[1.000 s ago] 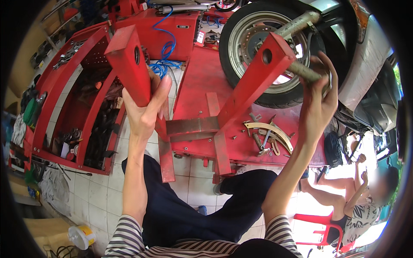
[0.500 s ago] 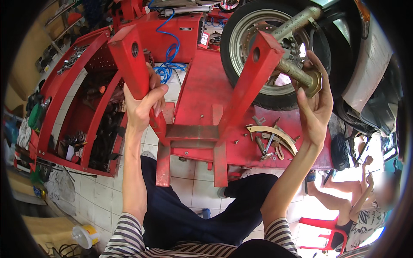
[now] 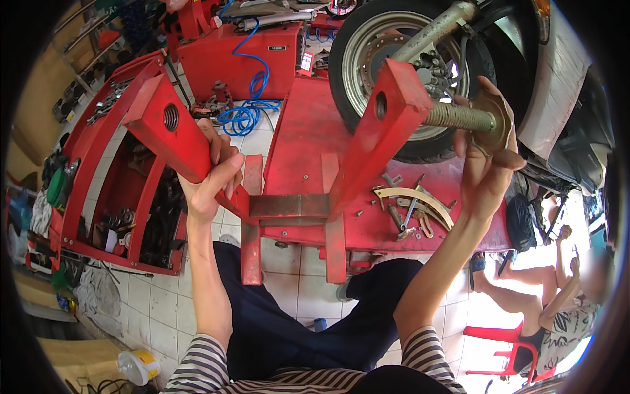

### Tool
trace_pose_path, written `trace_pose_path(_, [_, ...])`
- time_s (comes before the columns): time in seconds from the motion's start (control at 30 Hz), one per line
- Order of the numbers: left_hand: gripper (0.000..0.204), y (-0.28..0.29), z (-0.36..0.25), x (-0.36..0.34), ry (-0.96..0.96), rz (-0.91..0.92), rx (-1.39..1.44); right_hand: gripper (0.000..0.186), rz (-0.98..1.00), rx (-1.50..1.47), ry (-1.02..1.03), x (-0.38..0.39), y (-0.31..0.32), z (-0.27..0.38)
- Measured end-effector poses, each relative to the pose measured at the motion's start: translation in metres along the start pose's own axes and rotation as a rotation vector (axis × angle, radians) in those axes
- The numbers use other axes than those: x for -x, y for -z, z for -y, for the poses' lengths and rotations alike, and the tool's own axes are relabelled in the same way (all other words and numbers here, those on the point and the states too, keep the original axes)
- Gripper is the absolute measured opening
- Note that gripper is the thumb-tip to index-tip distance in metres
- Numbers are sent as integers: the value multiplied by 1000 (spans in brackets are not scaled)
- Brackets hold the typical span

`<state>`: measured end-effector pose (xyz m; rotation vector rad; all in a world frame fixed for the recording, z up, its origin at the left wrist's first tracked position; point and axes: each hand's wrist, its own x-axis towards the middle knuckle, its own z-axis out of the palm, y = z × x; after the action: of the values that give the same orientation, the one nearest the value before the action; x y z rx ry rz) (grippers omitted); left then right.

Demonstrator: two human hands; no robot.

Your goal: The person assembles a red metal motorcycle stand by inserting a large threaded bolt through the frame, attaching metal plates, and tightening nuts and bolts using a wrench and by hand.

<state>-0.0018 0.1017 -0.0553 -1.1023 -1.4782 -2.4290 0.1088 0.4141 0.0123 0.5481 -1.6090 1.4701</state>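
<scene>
A red metal U-shaped stand (image 3: pixel 289 205) rises before me, with two uprights and a threaded hole near the top of each. My left hand (image 3: pixel 211 174) is wrapped round its left upright. From the right upright a thick threaded rod (image 3: pixel 459 115) sticks out to the right, ending in a round metal disc (image 3: pixel 503 125). My right hand (image 3: pixel 487 167) is at that disc, fingers behind it and thumb in front along its lower edge. The rod's inner end is hidden within the upright.
Behind the stand lies a red lift platform (image 3: pixel 308 118) carrying a motorcycle wheel (image 3: pixel 348 98) and several loose metal parts (image 3: pixel 413 210). A red tool cart (image 3: pixel 134 217) stands left, near a coiled blue hose (image 3: pixel 243 118). At lower right, a person sits on a red chair (image 3: pixel 495 335).
The stand's uprights have tipped, the left top going left and down, the right top down a little. The rod lies more level, and my right hand's grip at the disc has shifted.
</scene>
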Motion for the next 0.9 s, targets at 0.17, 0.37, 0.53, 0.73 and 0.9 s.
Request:
trace_pose_path(0.17, [32, -1, -7, 11, -26, -3, -14, 96, 3, -53, -205, 10, 1, 24])
trace_pose_path(0.37, [33, -5, -9, 16, -45, -37, -8, 96, 137, 182, -47, 19, 14, 32])
trace_pose_path(0.53, [33, -4, -10, 20, -43, -41, -14, 99, 115, 107, -165, 16, 9, 41])
trace_pose_path(0.73, [32, -3, -7, 19, -49, -47, -21, 96, -59, -19, -235, 16, -10, 36])
trace_pose_path(0.9, [31, -1, -7, 16, -75, -22, -39, 89, 32, 89, -193, 18, -5, 39])
